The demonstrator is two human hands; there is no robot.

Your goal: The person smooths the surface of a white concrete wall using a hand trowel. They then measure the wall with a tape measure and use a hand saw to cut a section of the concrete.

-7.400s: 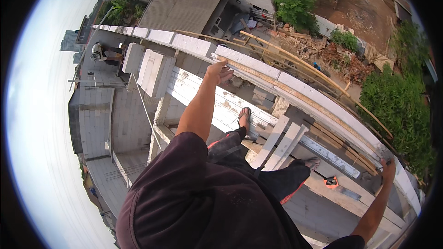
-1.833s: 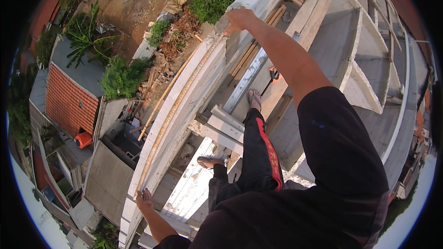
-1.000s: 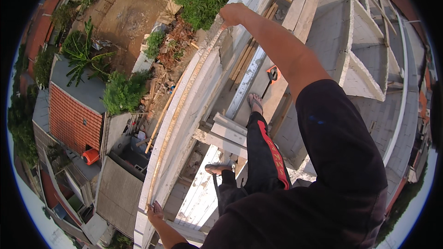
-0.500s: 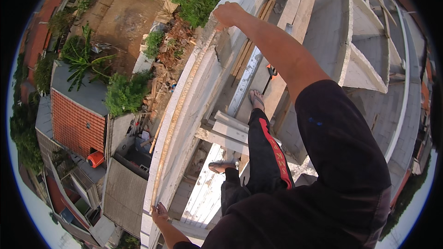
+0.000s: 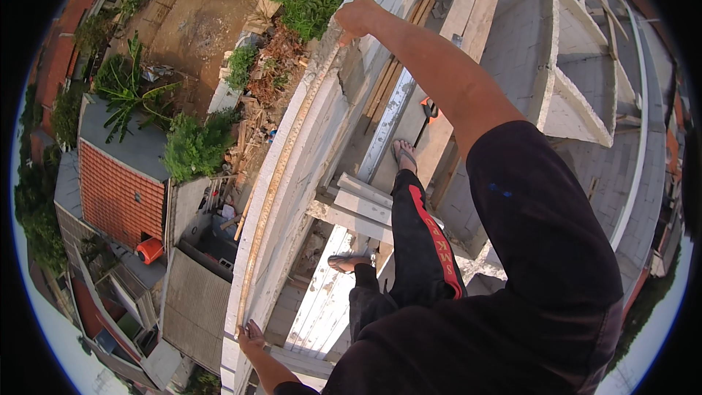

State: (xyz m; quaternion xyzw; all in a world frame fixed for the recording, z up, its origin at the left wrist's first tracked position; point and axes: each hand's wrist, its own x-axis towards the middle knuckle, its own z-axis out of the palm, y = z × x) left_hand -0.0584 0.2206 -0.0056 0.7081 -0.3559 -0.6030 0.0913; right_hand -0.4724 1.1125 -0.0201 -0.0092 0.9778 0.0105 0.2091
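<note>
A long, thin yellow-brown strip, speckled with marks like a measuring tape, lies along the top of a pale wall. At its far end my right hand is closed on it, the arm stretched out ahead; the back of the hand hides the fingertips. Down at the near left, my left hand holds the near end, its fingers bent at the wall's edge. Between the two hands the strip follows the wall top.
My feet, in sandals, stand on boards and a beam. An orange-and-black handled tool lies by the front foot. Beyond the wall is a drop to a tiled roof, rubble and plants. Concrete ribs rise to the right.
Both hands keep their hold on the strip's ends. The view has shifted slightly, and the scene below sits a little further left.
</note>
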